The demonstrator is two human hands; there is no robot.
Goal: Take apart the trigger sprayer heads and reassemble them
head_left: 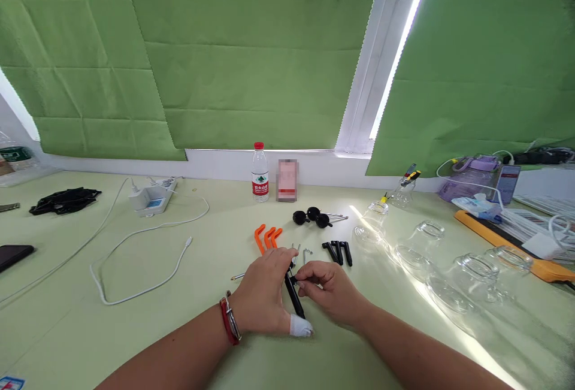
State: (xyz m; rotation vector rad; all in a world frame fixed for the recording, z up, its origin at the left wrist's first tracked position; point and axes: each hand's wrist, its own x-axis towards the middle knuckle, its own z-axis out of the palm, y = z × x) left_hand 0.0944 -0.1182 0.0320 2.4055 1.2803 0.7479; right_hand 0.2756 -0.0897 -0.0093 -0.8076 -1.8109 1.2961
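Observation:
My left hand, with a white wrap on the thumb, holds a black tube-like part lengthwise between its fingers and thumb. My right hand pinches a small black piece at the tube's side; the fingertips cover most of it. Just beyond the hands lie orange bent pieces and a thin metal hook. To the right are short black handle-like pieces. Farther back sit round black parts with metal rods. A thin metal rod tip shows left of my left hand.
A water bottle and a pink box-like item stand by the wall. Upturned clear glass vessels occupy the right side. A white cable and power strip lie left, with a black bag and dark phone.

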